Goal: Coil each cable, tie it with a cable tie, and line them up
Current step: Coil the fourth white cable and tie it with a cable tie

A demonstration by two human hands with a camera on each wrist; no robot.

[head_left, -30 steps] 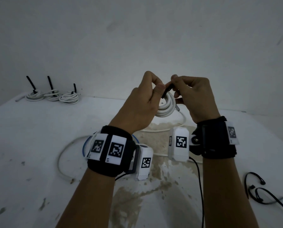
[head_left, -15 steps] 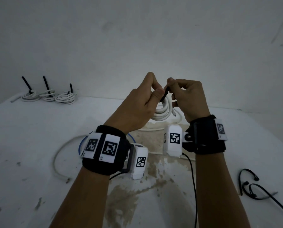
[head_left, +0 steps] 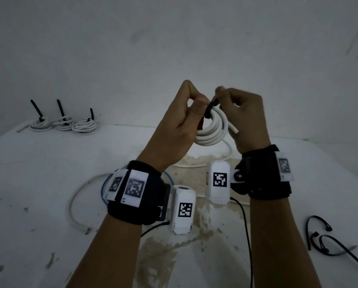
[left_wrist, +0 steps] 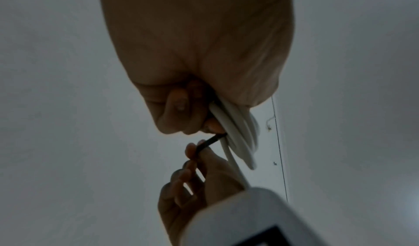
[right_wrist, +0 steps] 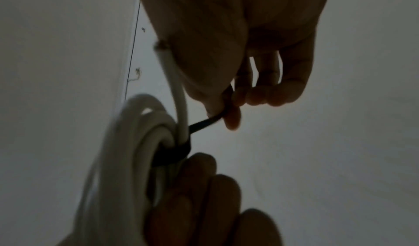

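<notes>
Both hands are raised above the white table with a coiled white cable (head_left: 212, 129) between them. My left hand (head_left: 186, 113) grips the coil (left_wrist: 235, 130) at its top, fingers curled round the loops. A black cable tie (head_left: 210, 109) wraps the coil (right_wrist: 127, 142) there. My right hand (head_left: 236, 109) pinches the free tail of the tie (right_wrist: 208, 121) between thumb and forefinger, and the tail (left_wrist: 208, 141) runs taut from the coil. One cut cable end (head_left: 235, 130) sticks out below the right hand.
Three tied white coils (head_left: 63, 123) stand in a row at the table's far left, tie tails upright. Loose white cable (head_left: 78, 196) and a blue one (head_left: 103, 183) lie under the wrists. Spare black ties (head_left: 323, 240) lie at the right. A brown stain (head_left: 163, 246) marks the table's middle.
The tie's loop has drawn closer round the coil as the right hand pulls its tail. Both hands stay raised, shifted slightly in view.
</notes>
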